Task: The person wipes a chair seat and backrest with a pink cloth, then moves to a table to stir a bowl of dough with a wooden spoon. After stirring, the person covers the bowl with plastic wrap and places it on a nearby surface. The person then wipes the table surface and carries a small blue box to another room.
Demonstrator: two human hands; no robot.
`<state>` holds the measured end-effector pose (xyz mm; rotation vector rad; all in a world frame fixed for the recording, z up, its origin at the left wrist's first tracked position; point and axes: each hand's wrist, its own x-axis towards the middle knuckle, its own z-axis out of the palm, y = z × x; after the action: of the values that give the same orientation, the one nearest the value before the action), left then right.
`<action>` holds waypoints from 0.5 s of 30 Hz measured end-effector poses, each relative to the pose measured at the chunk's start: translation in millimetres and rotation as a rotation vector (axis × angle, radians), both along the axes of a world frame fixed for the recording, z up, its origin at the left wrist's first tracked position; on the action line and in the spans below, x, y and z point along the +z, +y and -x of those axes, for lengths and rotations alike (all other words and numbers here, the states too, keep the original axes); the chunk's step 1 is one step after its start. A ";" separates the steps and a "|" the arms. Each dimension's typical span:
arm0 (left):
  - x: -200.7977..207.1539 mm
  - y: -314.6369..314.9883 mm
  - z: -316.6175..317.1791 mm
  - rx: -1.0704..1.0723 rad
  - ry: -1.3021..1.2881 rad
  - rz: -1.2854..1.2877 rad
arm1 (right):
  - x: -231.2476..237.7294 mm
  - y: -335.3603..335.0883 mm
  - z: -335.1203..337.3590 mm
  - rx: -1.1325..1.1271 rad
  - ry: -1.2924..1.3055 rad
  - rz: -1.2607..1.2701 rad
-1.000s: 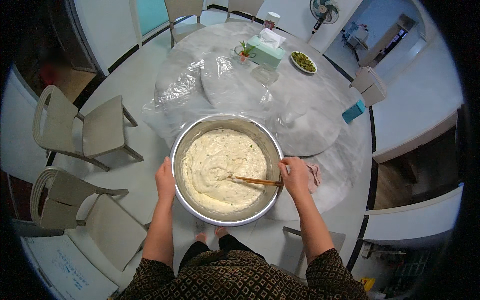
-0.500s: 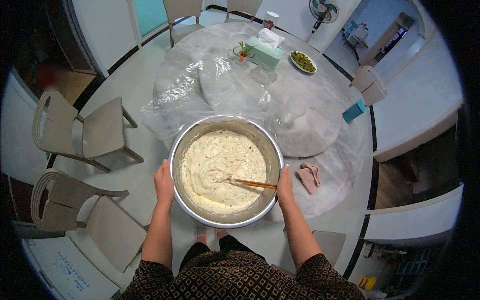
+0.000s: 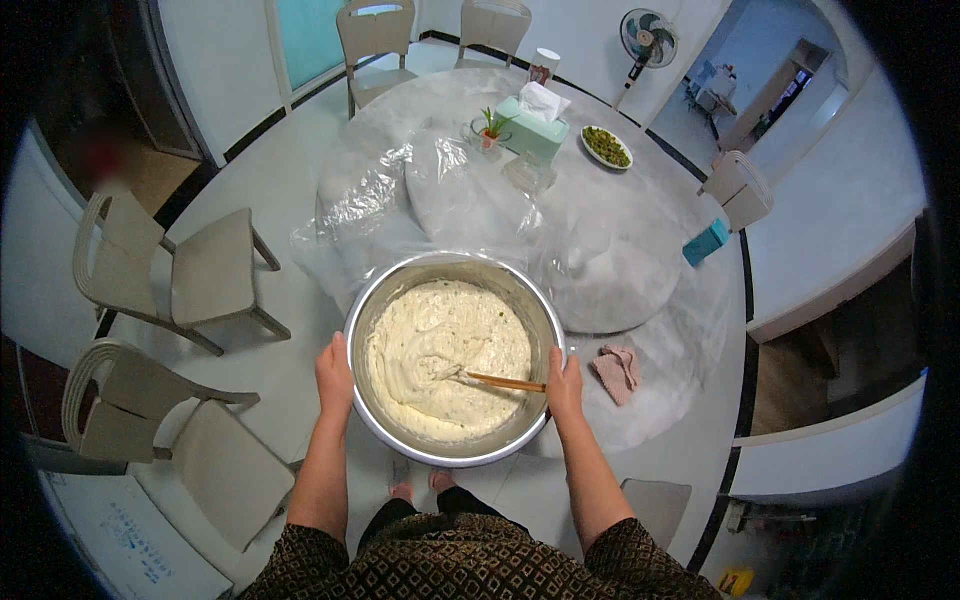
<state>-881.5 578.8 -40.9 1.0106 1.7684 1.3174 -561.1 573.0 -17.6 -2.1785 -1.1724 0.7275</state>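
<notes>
Between my two hands is a large round steel mixing bowl (image 3: pixel 455 458). Thick pale batter (image 3: pixel 425 330) with small green flecks fills much of it. A pair of wooden chopsticks (image 3: pixel 505 382) stands in the batter, leaning toward the right rim. My left hand (image 3: pixel 334 375) grips the bowl's left side, and my right hand (image 3: pixel 564 385) grips its right side close to the chopsticks' upper ends. Both thumbs lie at the rim; the other fingers are mostly hidden beneath and behind the wall. The bowl is at the near edge of the round table (image 3: pixel 650 425).
Clear plastic sheeting (image 3: pixel 370 200) covers the table's left part. Farther back are a tissue box (image 3: pixel 530 135), a small potted plant (image 3: pixel 490 130) and a plate of green food (image 3: pixel 606 147). A pink cloth (image 3: pixel 616 374) lies right of the bowl. Chairs (image 3: pixel 215 265) stand at left.
The view has shifted slightly, so the table and chairs appear a little lower. Both hands still hold the bowl, and the chopsticks remain in the batter.
</notes>
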 end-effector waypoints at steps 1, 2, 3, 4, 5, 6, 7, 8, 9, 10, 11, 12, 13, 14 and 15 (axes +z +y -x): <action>2.4 0.9 -1.9 -0.008 -0.033 -0.005 | -9.3 -1.1 -8.4 0.021 0.083 -0.080; 4.9 0.8 -2.8 -0.012 -0.062 -0.007 | -13.1 -2.9 -10.4 -0.009 0.139 -0.112; 6.2 0.8 -3.4 -0.016 -0.092 -0.010 | -16.1 -4.5 -12.2 -0.041 0.196 -0.144; -0.6 2.7 1.5 -0.055 -0.119 0.001 | -17.9 -3.0 -15.0 -0.073 0.251 -0.176; 3.0 3.3 3.8 -0.053 -0.104 0.015 | -12.9 0.1 -16.0 -0.058 0.180 -0.154; 8.9 3.4 5.9 -0.051 -0.089 0.030 | -6.2 1.3 -19.0 -0.044 0.107 -0.131; 12.2 5.5 7.4 -0.051 -0.075 0.045 | 1.6 2.2 -20.9 -0.032 0.034 -0.109; 8.7 11.4 15.7 -0.058 -0.158 0.113 | 17.7 7.2 -19.7 -0.006 -0.041 -0.195; 0.2 18.9 30.6 -0.063 -0.241 0.185 | 25.4 16.6 -21.6 0.027 -0.052 -0.231; -8.4 26.8 41.7 -0.068 -0.325 0.256 | 32.4 27.2 -24.5 0.059 -0.062 -0.266; -11.1 36.4 44.5 -0.040 -0.352 0.230 | 40.9 39.3 -25.7 0.092 -0.078 -0.301; -9.6 48.7 46.0 -0.010 -0.373 0.202 | 55.3 52.2 -24.6 0.124 -0.052 -0.295; -9.5 61.4 48.5 0.021 -0.395 0.173 | 62.2 67.2 -24.2 0.168 -0.072 -0.330; -16.8 73.9 55.7 0.050 -0.485 0.170 | 67.1 83.1 -20.9 0.218 -0.090 -0.363; -22.2 84.9 63.1 0.074 -0.558 0.179 | 72.8 97.6 -17.6 0.267 -0.109 -0.397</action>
<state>-944.6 663.7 -63.1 0.4223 1.4649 1.2997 -543.5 670.5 55.2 -1.7692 -1.5378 0.4367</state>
